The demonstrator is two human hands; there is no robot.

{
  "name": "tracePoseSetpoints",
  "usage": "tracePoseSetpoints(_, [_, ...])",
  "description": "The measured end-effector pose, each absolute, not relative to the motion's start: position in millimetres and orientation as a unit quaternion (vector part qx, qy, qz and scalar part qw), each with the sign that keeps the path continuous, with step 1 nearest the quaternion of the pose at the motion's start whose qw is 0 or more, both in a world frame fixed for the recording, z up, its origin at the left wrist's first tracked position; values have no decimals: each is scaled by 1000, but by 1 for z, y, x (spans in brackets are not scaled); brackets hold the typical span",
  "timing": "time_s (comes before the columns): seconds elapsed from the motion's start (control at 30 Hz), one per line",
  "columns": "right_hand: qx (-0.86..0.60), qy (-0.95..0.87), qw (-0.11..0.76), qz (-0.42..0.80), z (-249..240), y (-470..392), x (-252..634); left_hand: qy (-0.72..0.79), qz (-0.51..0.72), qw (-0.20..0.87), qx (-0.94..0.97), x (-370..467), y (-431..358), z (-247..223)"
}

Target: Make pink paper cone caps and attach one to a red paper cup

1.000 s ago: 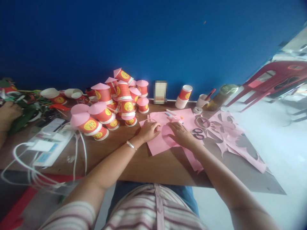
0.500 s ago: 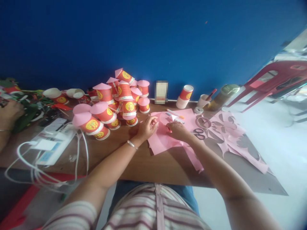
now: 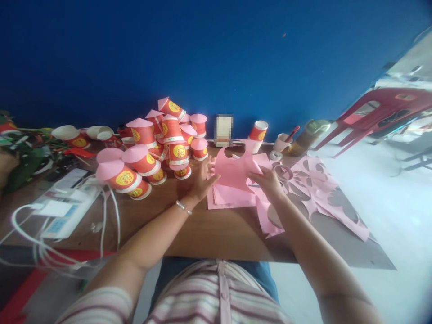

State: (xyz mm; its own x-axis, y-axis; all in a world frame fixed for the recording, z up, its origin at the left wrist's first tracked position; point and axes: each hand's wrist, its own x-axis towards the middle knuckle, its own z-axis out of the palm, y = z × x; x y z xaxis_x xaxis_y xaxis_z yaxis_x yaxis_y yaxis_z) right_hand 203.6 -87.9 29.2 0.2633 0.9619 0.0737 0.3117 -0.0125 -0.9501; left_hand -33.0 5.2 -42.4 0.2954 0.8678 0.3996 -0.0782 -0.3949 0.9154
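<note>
A pink paper sheet (image 3: 236, 172) with rounded cut-outs along its top edge is raised over a stack of pink paper (image 3: 232, 200). My right hand (image 3: 268, 181) grips its right edge between thumb and fingers. At its left edge is my left hand (image 3: 204, 180), thumb in front of the paper and fingers spread, partly behind it. A narrow cut strip of pink paper (image 3: 266, 218) lies below my right hand. The scissors are not visible behind my right hand and the paper.
Red cups with pink cone tops (image 3: 177, 153) are piled at the left. A power strip (image 3: 62, 216) with white cables lies further left. Pink scraps (image 3: 317, 184), a tape roll (image 3: 276, 155), a pen cup (image 3: 281, 142) and a bottle (image 3: 307, 137) are at the right.
The cut-out pink sheet has been lifted from the stack and is now upright between my hands. My right hand has moved right; my left hand has opened against the sheet.
</note>
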Motion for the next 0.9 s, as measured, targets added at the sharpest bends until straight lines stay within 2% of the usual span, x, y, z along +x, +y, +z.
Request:
tracePoseSetpoints(0.13, [-592,-518,485,383,30,-87,196,293,474,598,576,-30,2,-40])
tracePoseSetpoints(0.2, [-591,-543,469,368,25,-84,196,286,436,658,544,-30,-1,-36])
tracePoseSetpoints(0.3, [-611,-608,446,241,19,-80,204,275,420,702,505,-30,-4,-31])
tracePoseSetpoints(0.4, [-635,-654,403,80,16,-84,222,301,443,682,498,-31,-5,-27])
tracePoseSetpoints(0.5, [-675,-678,284,-65,10,-94,246,327,454,656,507,-33,-2,-26])
tracePoseSetpoints(0.57, [-701,-675,196,-115,4,-103,261,333,457,644,516,-34,-1,-27])
tracePoseSetpoints(0.73, [-712,-698,27,-70,-9,-123,276,333,465,617,540,-35,0,-26])
tracePoseSetpoints(0.9, [-706,-707,7,-44,-4,-135,275,324,452,633,539,-36,1,-28])
